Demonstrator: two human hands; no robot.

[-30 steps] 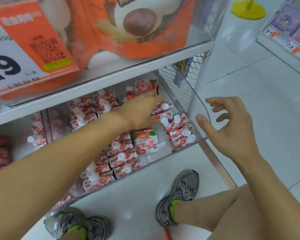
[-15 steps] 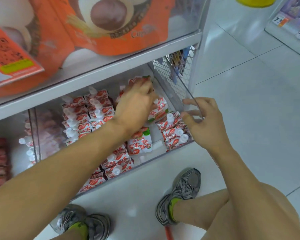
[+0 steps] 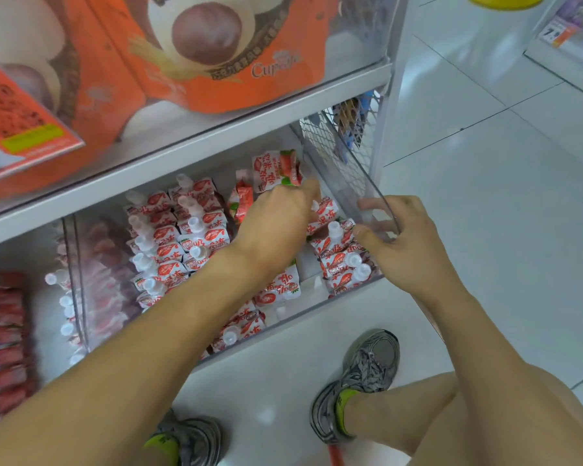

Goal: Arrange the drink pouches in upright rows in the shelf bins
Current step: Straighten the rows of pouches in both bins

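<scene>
A clear shelf bin (image 3: 347, 183) holds red-and-white drink pouches with white caps. Upright rows (image 3: 169, 237) fill its left side, and a short row (image 3: 340, 264) stands along the right wall. In the middle gap one pouch (image 3: 280, 287) lies flat. My left hand (image 3: 273, 220) reaches deep into the bin and pinches the lower edge of a tilted pouch (image 3: 275, 169) at the back. My right hand (image 3: 404, 243) grips the top rim of the bin's right wall, thumb inside and fingers curled over it.
A grey shelf edge (image 3: 182, 153) hangs low over the bin, with orange snack packs (image 3: 199, 45) on top. A wire mesh panel (image 3: 350, 129) closes the right side. Darker red pouches (image 3: 0, 331) fill the bin to the left. My shoes (image 3: 367, 368) stand on the white tiled floor.
My right hand moved in from open air and closed on the bin's right wall. My left hand pushed further back and the rear pouch now shows above its fingers.
</scene>
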